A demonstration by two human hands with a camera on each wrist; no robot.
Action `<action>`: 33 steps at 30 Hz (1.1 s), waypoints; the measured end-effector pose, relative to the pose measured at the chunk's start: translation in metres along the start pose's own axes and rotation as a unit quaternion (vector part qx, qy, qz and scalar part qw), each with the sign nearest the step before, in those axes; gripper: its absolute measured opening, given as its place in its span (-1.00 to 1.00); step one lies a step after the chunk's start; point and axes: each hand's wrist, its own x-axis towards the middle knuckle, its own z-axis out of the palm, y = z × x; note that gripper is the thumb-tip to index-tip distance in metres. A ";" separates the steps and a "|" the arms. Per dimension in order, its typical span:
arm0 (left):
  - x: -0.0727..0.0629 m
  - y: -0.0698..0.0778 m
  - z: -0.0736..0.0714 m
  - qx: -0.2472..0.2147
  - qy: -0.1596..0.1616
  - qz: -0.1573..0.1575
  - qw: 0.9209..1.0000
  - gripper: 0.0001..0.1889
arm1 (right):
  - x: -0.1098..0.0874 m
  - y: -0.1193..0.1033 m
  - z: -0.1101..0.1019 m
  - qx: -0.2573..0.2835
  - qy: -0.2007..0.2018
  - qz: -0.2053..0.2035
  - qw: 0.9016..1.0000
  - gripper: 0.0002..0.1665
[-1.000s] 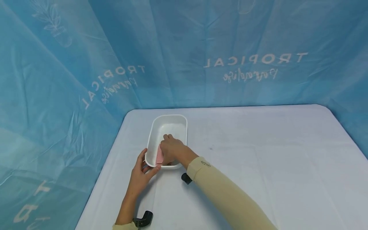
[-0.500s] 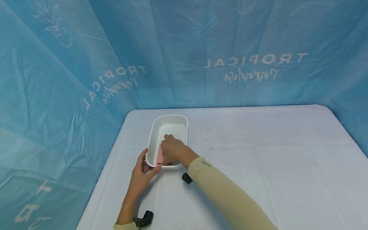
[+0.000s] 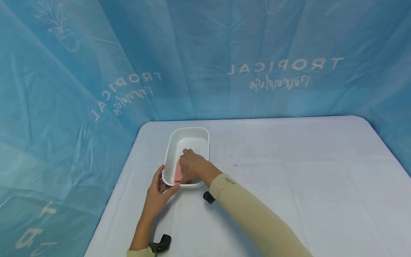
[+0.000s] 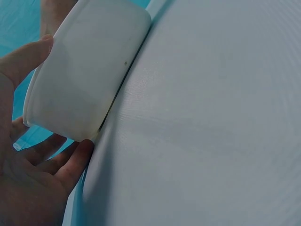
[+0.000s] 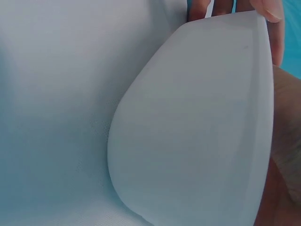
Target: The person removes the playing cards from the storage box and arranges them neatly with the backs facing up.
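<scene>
A white rectangular tub (image 3: 192, 142) with rounded corners stands at the left of the table. My left hand (image 3: 155, 200) grips its near left corner. In the left wrist view the thumb lies at the rim and the fingers support the wall of the tub (image 4: 84, 70). Inside the tub, my right hand (image 3: 193, 167) holds a red-and-white checked cloth (image 3: 178, 174) down against the bottom near the front. Part of the cloth is hidden under that hand. From the right wrist, the tub's outer wall (image 5: 197, 117) covers most of the right hand (image 5: 288, 122).
A white cloth covers the table (image 3: 289, 178). Blue curtains (image 3: 205, 60) with printed lettering hang behind it and on the left. Each wrist carries a small black camera, such as the left one (image 3: 160, 245).
</scene>
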 end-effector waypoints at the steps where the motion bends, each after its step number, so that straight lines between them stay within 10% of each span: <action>1: 0.000 0.000 0.000 0.005 -0.001 0.004 1.000 -0.07 | -0.001 0.000 -0.001 0.003 -0.001 0.000 1.000 -0.47; 8: 0.005 -0.021 0.001 0.002 0.007 0.017 1.000 -0.07 | -0.002 0.002 -0.001 0.007 0.007 0.004 1.000 -0.42; 33: 0.006 -0.023 0.001 0.013 0.014 0.011 1.000 -0.04 | -0.017 0.009 -0.029 -0.017 0.014 -0.020 1.000 -0.20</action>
